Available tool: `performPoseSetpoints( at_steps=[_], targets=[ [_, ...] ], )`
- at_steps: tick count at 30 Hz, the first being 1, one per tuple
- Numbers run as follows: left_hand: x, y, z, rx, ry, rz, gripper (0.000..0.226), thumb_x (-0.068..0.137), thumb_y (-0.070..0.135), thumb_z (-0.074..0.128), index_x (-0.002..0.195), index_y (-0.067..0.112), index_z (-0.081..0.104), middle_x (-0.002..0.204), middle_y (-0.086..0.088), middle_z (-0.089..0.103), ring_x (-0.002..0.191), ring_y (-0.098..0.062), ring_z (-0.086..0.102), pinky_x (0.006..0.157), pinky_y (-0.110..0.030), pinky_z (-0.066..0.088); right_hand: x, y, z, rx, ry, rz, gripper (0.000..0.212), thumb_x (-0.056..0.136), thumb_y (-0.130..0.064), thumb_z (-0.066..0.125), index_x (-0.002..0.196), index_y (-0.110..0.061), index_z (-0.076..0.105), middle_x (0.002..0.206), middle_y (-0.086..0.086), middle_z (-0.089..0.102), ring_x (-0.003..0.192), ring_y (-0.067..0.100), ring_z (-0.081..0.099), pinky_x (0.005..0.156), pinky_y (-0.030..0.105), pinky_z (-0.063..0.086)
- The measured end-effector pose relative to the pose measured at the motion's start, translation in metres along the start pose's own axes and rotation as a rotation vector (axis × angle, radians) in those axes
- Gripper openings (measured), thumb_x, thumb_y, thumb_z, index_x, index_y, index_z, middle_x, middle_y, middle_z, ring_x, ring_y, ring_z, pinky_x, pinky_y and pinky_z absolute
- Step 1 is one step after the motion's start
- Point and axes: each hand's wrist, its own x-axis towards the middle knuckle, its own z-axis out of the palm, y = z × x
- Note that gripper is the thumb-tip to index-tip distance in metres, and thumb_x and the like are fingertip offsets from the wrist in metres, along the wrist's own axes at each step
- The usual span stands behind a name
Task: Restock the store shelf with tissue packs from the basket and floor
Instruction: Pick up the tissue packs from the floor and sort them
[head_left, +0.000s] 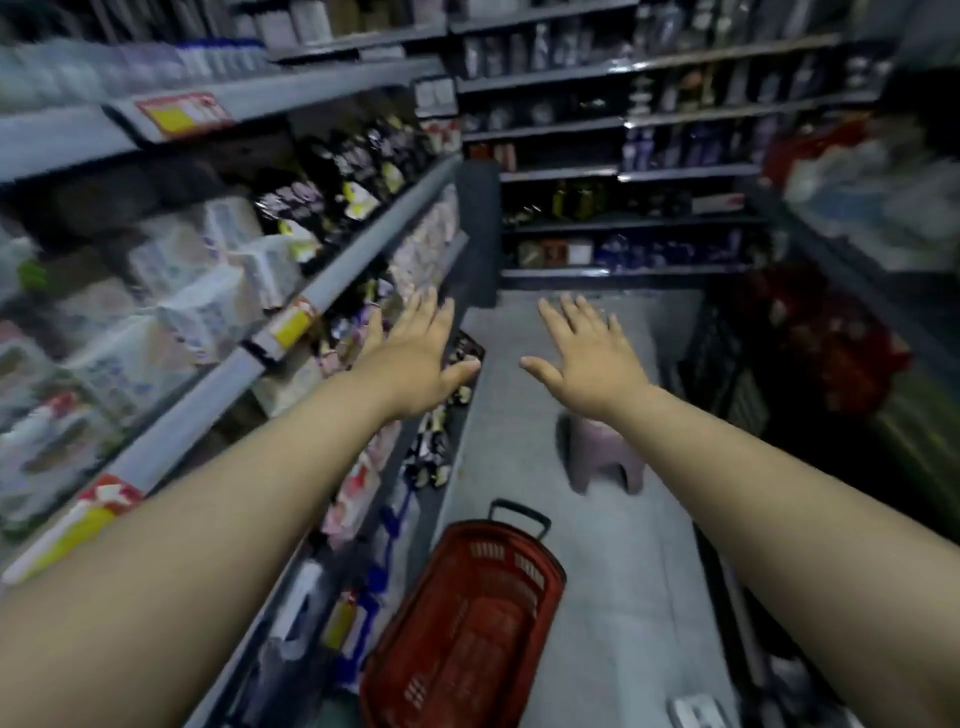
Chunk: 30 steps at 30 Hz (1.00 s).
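Observation:
Both my arms stretch forward over the aisle, palms down, fingers straight and spread. My left hand (421, 358) hovers beside the edge of the store shelf (322, 291) on the left, holding nothing. My right hand (587, 353) hangs over the grey floor, also holding nothing. White tissue packs (208, 306) are stacked on the left shelf at middle height. A red basket (467, 623) with a black handle stands on the floor below my arms; I see no packs inside it. The view is blurred.
A small pink stool (602, 457) stands on the floor under my right forearm. Dark shelving (623, 171) with bottles closes the aisle's far end. Red goods (831, 338) and a black rack line the right side. Lower left shelves hold several packets.

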Motion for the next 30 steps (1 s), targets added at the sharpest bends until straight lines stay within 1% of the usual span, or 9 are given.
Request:
performPoseSetpoints(
  at_steps=[4, 8, 14, 18, 21, 23, 27, 30],
  targets=[
    [0.027, 0.083, 0.052, -0.014, -0.118, 0.148, 0.082, 0.096, 0.061, 0.03, 0.154, 0.02, -0.011, 0.16, -0.003, -0.023, 0.148, -0.019, -0.017, 0.116, -0.048, -0.009, -0.054, 0.078, 0.037, 0.003, -0.069, 0.17, 0.079, 0.095, -0.064, 0.029, 0.156, -0.023, -0.001, 0.164, 0.007, -0.004, 0.15, 0.023, -0.006, 0.119, 0.047, -0.001],
    [0.049, 0.164, 0.106, -0.029, -0.228, 0.276, 0.083, 0.095, 0.063, 0.031, 0.154, 0.02, -0.009, 0.16, -0.003, -0.021, 0.148, -0.019, -0.016, 0.117, -0.048, -0.009, -0.114, 0.149, 0.079, 0.046, -0.184, 0.334, 0.08, 0.095, -0.064, 0.03, 0.156, -0.022, -0.001, 0.164, 0.008, -0.003, 0.151, 0.022, -0.006, 0.12, 0.048, -0.001],
    [0.065, 0.271, 0.208, 0.006, -0.409, 0.467, 0.084, 0.095, 0.063, 0.03, 0.154, 0.019, -0.01, 0.16, -0.004, -0.022, 0.148, -0.021, -0.015, 0.116, -0.05, -0.009, -0.212, 0.23, 0.155, 0.097, -0.342, 0.536, 0.08, 0.095, -0.064, 0.026, 0.156, -0.021, -0.004, 0.163, 0.009, -0.003, 0.15, 0.023, -0.007, 0.12, 0.046, 0.0],
    [0.057, 0.322, 0.295, 0.054, -0.524, 0.609, 0.082, 0.095, 0.063, 0.027, 0.154, 0.019, -0.011, 0.161, -0.005, -0.02, 0.148, -0.021, -0.016, 0.117, -0.049, -0.008, -0.274, 0.254, 0.228, 0.207, -0.43, 0.705, 0.08, 0.095, -0.063, 0.03, 0.156, -0.02, -0.002, 0.163, 0.01, 0.0, 0.151, 0.023, -0.005, 0.12, 0.045, -0.002],
    [0.049, 0.35, 0.367, 0.081, -0.58, 0.739, 0.082, 0.096, 0.062, 0.028, 0.154, 0.017, -0.007, 0.161, -0.008, -0.016, 0.149, -0.023, -0.012, 0.117, -0.05, -0.004, -0.318, 0.26, 0.291, 0.256, -0.482, 0.807, 0.079, 0.095, -0.063, 0.029, 0.156, -0.022, -0.003, 0.164, 0.009, 0.0, 0.151, 0.023, -0.003, 0.119, 0.044, -0.002],
    [0.044, 0.366, 0.419, 0.114, -0.609, 0.814, 0.082, 0.095, 0.062, 0.028, 0.155, 0.017, -0.005, 0.162, -0.008, -0.014, 0.149, -0.024, -0.01, 0.118, -0.05, -0.001, -0.346, 0.26, 0.333, 0.293, -0.508, 0.895, 0.079, 0.095, -0.063, 0.028, 0.156, -0.022, -0.002, 0.164, 0.007, 0.002, 0.151, 0.023, -0.001, 0.119, 0.045, 0.0],
    [0.024, 0.395, 0.524, 0.168, -0.731, 0.898, 0.082, 0.095, 0.063, 0.028, 0.155, 0.017, -0.006, 0.162, -0.008, -0.015, 0.149, -0.025, -0.009, 0.118, -0.049, -0.002, -0.401, 0.257, 0.422, 0.378, -0.569, 1.083, 0.078, 0.096, -0.061, 0.031, 0.156, -0.021, 0.002, 0.163, 0.007, 0.005, 0.15, 0.022, 0.001, 0.119, 0.044, 0.003],
    [0.002, 0.413, 0.596, 0.183, -0.819, 0.951, 0.082, 0.096, 0.063, 0.025, 0.154, 0.018, -0.011, 0.161, -0.008, -0.018, 0.149, -0.026, -0.012, 0.118, -0.049, -0.003, -0.442, 0.257, 0.484, 0.415, -0.571, 1.197, 0.078, 0.095, -0.06, 0.033, 0.156, -0.019, 0.005, 0.163, 0.006, 0.008, 0.15, 0.022, 0.004, 0.121, 0.043, 0.007]
  ],
)
